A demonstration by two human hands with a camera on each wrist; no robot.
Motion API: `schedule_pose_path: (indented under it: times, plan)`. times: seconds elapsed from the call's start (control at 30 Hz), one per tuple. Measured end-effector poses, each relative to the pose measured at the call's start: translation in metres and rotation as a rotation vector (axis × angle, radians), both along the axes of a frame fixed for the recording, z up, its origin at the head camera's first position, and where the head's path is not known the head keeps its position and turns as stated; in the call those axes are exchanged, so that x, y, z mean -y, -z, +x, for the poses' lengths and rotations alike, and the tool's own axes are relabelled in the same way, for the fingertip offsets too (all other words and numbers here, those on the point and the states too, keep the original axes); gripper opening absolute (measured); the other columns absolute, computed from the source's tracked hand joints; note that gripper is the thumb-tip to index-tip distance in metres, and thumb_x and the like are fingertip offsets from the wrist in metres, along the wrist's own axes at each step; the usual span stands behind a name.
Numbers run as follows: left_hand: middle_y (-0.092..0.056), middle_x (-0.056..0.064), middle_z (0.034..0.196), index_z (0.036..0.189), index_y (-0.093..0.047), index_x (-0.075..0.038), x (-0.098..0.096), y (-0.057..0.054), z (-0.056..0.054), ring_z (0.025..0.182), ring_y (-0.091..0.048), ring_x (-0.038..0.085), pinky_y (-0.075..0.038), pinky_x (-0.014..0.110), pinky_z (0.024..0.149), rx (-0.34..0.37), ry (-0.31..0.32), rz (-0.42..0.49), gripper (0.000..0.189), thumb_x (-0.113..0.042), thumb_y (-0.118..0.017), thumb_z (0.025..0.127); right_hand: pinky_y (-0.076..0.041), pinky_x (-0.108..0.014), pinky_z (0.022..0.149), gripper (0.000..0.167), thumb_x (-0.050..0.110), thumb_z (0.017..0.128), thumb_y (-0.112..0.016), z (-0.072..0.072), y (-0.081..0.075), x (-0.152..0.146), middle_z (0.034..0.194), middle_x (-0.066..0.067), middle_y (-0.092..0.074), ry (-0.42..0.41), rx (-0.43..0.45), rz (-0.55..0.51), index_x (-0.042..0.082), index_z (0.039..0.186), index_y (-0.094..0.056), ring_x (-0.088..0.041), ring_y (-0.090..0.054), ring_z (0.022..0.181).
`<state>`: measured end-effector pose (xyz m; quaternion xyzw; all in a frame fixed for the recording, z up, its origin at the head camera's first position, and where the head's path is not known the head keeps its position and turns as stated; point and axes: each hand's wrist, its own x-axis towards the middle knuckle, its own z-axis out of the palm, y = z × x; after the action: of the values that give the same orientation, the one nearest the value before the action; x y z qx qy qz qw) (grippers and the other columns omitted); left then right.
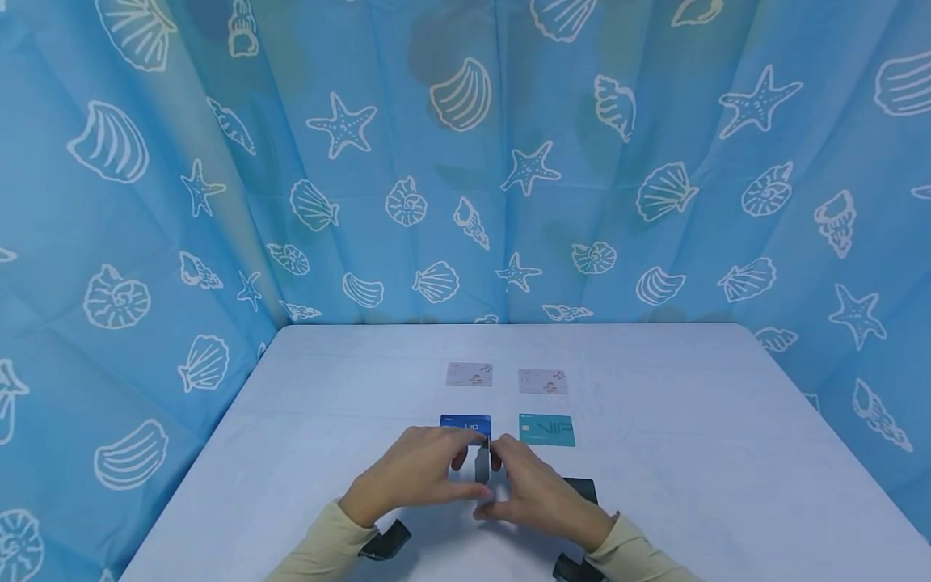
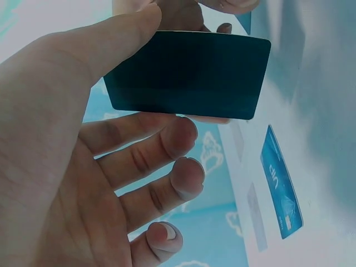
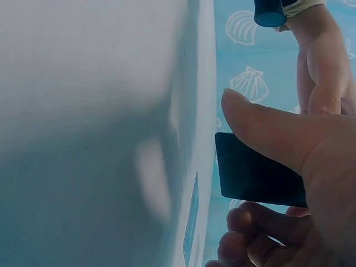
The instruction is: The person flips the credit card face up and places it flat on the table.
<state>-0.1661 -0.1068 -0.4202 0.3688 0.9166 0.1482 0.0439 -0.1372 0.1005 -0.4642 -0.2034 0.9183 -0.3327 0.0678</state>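
A dark card (image 1: 482, 466) stands nearly edge-on between my two hands, just above the table. My left hand (image 1: 416, 471) pinches it with thumb and index finger on opposite edges. In the left wrist view, the dark card (image 2: 189, 78) turns its plain face to the camera, and the other fingers lie apart from it. From the other side my right hand (image 1: 537, 495) grips it too. In the right wrist view, the thumb crosses above the card (image 3: 258, 173), with fingers below. Whether it is one card or several together, I cannot tell.
Behind my hands lie a blue card (image 1: 465, 420), partly covered by the left fingers, and a teal card (image 1: 547, 430). Two pale patterned cards (image 1: 469, 374) lie farther back. A black flat item (image 1: 584, 489) shows partly behind my right wrist. A shell-print curtain surrounds the white table (image 1: 327, 388).
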Motion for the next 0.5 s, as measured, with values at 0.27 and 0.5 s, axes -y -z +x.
schedule_pose_path:
  times: [0.27,0.5]
  plan:
    - [-0.068,-0.007,0.084,0.136,-0.064,-0.021,-0.0011,-0.0012,0.0010,0.063,-0.048,0.001,-0.037,0.018,0.055,0.010,0.004,0.001,0.068,-0.065,-0.075,0.085,-0.042,-0.029,0.075,0.076,0.043,0.074,-0.093,0.0005,0.0004,0.0011,0.102,0.006,-0.054,0.009,-0.011,0.008,0.011,0.134,-0.057,-0.014,-0.050,0.094]
    - [-0.067,-0.007,0.084,0.136,-0.064,-0.023,-0.0012,-0.0019,0.0019,0.065,-0.048,0.002,-0.038,0.018,0.056,0.020,-0.010,0.000,0.066,-0.064,-0.076,0.085,-0.040,-0.027,0.074,0.070,0.039,0.079,-0.089,0.0007,0.0008,0.0008,0.101,0.006,-0.054,0.009,-0.025,0.009,0.010,0.134,-0.057,-0.013,-0.050,0.094]
